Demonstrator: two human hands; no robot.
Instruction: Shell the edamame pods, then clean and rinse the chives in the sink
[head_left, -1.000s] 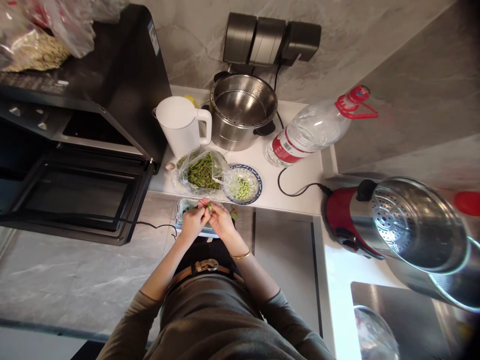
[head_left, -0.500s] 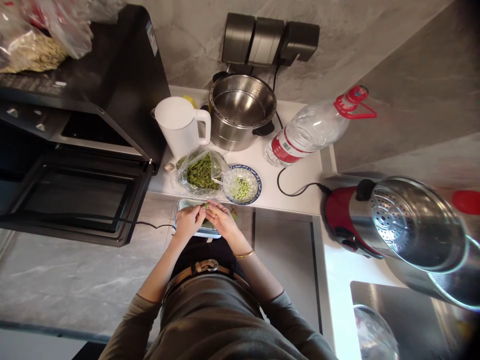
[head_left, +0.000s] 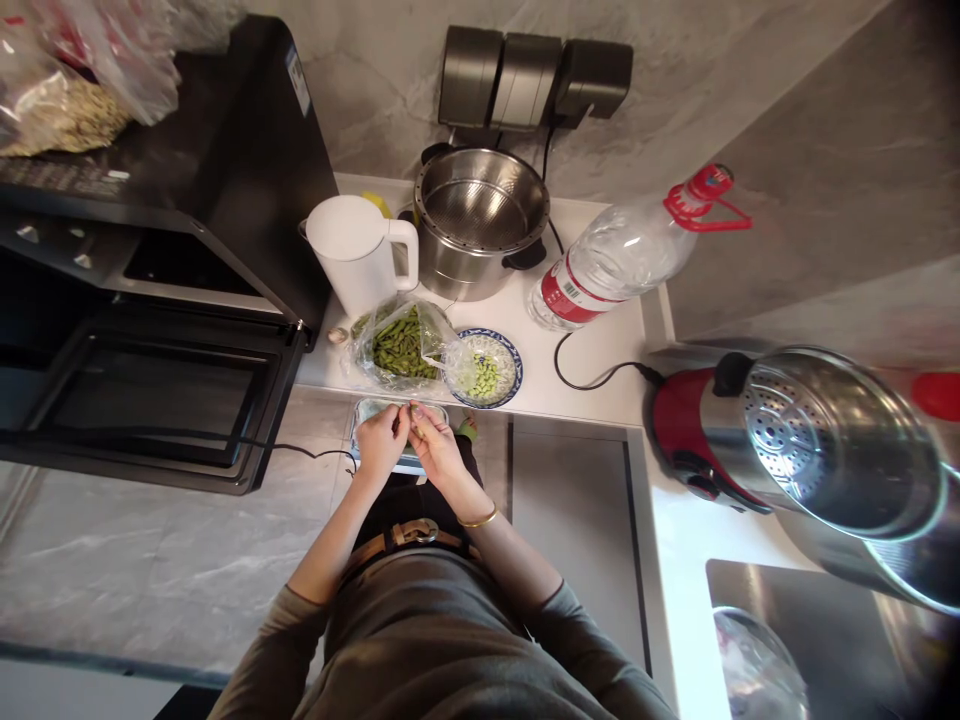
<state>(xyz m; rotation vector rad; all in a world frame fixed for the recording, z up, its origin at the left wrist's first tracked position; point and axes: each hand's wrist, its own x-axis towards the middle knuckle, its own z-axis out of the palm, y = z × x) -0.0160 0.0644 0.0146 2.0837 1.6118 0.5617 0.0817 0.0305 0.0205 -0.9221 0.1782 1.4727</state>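
My left hand point(head_left: 381, 440) and my right hand point(head_left: 435, 446) meet in front of my waist, fingertips pinched together on one green bean pod point(head_left: 413, 412). They hover over a small pale tray point(head_left: 365, 411) that my hands mostly hide. Just beyond, on the white counter, lies a clear plastic bag of green pods point(head_left: 402, 343). A blue-rimmed dish point(head_left: 508, 367) to its right holds shelled green beans point(head_left: 486, 376).
A white kettle point(head_left: 352, 250), a steel pot point(head_left: 480, 215) and a lying water bottle point(head_left: 619, 258) stand behind. A black oven point(head_left: 150, 260) fills the left. A red appliance with a steel lid point(head_left: 810, 440) and a sink point(head_left: 795, 630) are at right.
Both hands stayed together on the pod and shifted slightly, working it between the fingertips. The view moved a little.
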